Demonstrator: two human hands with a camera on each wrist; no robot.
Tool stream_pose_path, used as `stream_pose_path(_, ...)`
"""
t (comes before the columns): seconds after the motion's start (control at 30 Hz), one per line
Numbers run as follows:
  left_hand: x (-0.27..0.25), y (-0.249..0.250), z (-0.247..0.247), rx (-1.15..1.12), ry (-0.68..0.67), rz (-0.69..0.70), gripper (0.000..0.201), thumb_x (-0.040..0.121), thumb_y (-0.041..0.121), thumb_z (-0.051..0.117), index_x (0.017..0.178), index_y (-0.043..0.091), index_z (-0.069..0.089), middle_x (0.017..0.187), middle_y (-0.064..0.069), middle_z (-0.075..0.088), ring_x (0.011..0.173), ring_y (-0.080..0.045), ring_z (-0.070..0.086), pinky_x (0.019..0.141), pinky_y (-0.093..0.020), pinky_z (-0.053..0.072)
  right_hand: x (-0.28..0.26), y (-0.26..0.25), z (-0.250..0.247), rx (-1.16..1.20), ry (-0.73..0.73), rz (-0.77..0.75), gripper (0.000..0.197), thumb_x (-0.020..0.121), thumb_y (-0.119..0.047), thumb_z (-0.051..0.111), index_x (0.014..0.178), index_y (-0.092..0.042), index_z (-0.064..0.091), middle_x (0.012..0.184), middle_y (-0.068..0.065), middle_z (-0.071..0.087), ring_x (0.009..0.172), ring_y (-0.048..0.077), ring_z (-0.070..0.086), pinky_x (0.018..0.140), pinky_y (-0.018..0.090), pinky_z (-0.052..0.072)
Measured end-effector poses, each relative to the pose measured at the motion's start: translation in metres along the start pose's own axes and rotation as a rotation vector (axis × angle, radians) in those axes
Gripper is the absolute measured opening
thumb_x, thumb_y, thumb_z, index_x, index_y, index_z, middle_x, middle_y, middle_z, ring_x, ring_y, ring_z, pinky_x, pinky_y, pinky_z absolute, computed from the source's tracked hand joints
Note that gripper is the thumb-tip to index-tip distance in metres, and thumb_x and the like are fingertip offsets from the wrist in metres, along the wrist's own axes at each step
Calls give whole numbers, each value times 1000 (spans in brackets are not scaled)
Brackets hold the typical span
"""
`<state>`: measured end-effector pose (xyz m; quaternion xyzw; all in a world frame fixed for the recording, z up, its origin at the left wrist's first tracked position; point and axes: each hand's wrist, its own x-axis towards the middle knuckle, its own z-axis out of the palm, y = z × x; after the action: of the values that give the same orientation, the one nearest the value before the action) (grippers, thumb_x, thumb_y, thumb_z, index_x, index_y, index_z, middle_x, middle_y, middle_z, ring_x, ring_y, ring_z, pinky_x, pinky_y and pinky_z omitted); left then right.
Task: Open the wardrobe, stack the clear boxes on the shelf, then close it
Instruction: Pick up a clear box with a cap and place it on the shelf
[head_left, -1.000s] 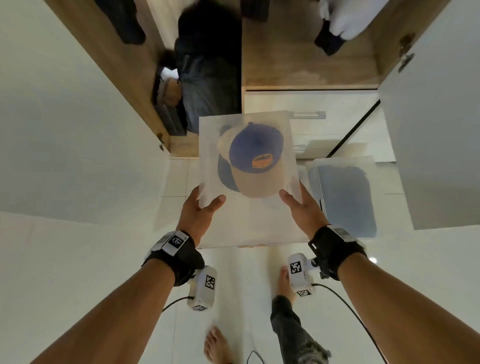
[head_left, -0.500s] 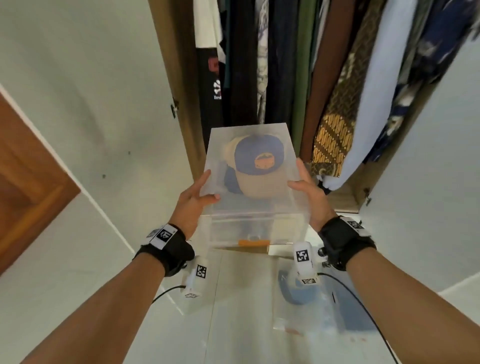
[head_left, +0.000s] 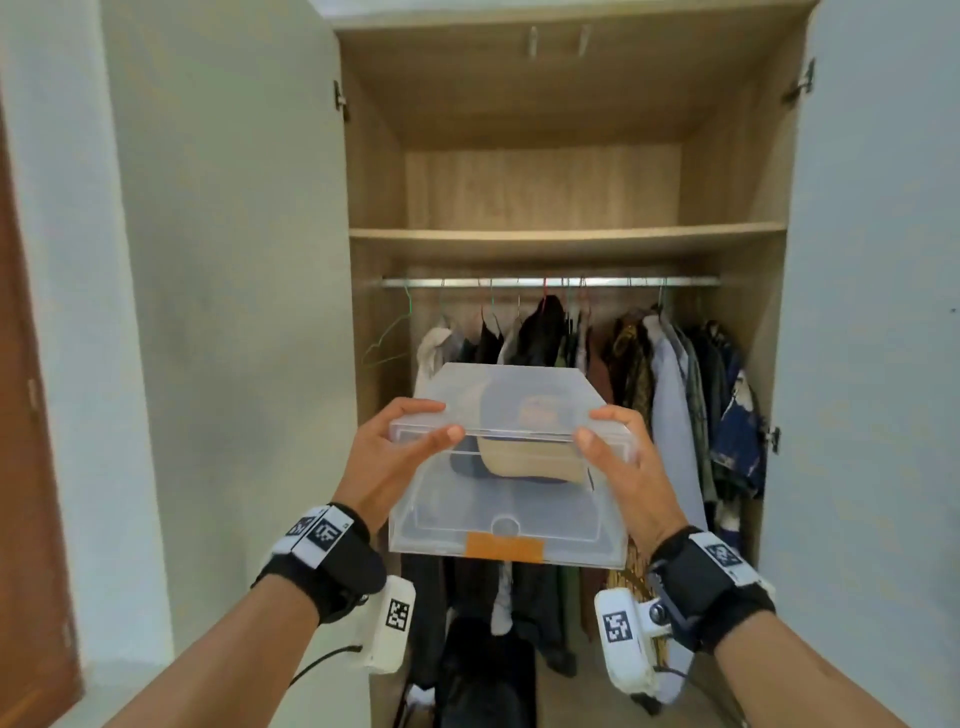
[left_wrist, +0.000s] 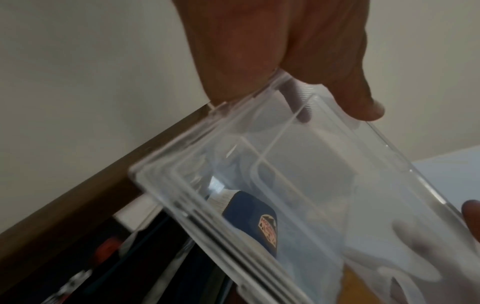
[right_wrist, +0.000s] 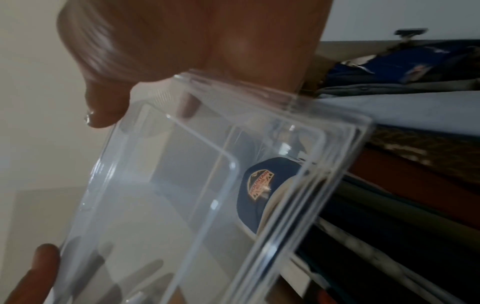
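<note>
While both doors stand open, left hand (head_left: 387, 462) and right hand (head_left: 626, 467) grip the clear box (head_left: 506, 525) | fingers curled round its sides | cap (head_left: 524, 460) inside | shelf (head_left: 566, 235) above.

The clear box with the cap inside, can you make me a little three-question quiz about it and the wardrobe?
1. True or false: the wardrobe doors are shut.
2. Which hands hold the clear box? A) only the left hand B) only the right hand C) both
3. Fill in: the shelf sits ____ the rail of hanging clothes.

Key
1. False: both doors stand open.
2. C: one hand grips each side of the box, which has a blue cap inside.
3. Above: the box is held lower down, in front of the clothes, not yet on the shelf.
</note>
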<state>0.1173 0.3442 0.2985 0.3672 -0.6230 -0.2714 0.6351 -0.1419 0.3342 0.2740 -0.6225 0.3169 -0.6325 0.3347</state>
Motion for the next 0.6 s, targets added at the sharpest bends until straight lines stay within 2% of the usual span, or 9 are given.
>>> stream_pose_path(0.07,28,26,3,27,12,81,36,68,41,81,99,26,71,101,8,70,93,-11,68,82,-30,55,26,-24,-3,-8,31,-85,53,70,-59,72,113,-32,54,114,6,68,105,29,66,94,53,52)
stream_pose_path(0.2,84,70,12,15,48,214,34,68,41,82,94,22,72,101,4,71,92,-15,68,86,-36,55,84,-68,-10,-25,69,-233,50,73,-62,70,111,-34,55,115,4,66,108,26,64,97,56,49)
stream_pose_path(0.33,138,106,24,-25,105,338,38,68,36,80,95,11,70,91,6,69,78,-6,65,77,-29,55,150,-104,-15,-21,57,-347,48,73,-59,71,109,-31,55,113,4,66,104,26,65,95,56,50)
stream_pose_path(0.4,166,119,27,-32,140,388,34,72,30,81,95,8,69,91,5,69,75,-4,65,72,-24,55,183,-117,-17,-37,47,-396,45,74,-60,70,108,-35,55,116,5,64,107,28,64,96,57,49)
stream_pose_path(0.6,238,130,36,-37,225,431,33,77,28,80,97,4,67,85,6,68,65,1,65,59,-16,54,273,-132,-15,-89,44,-471,44,72,-69,69,103,-40,57,116,5,66,109,28,63,97,56,48)
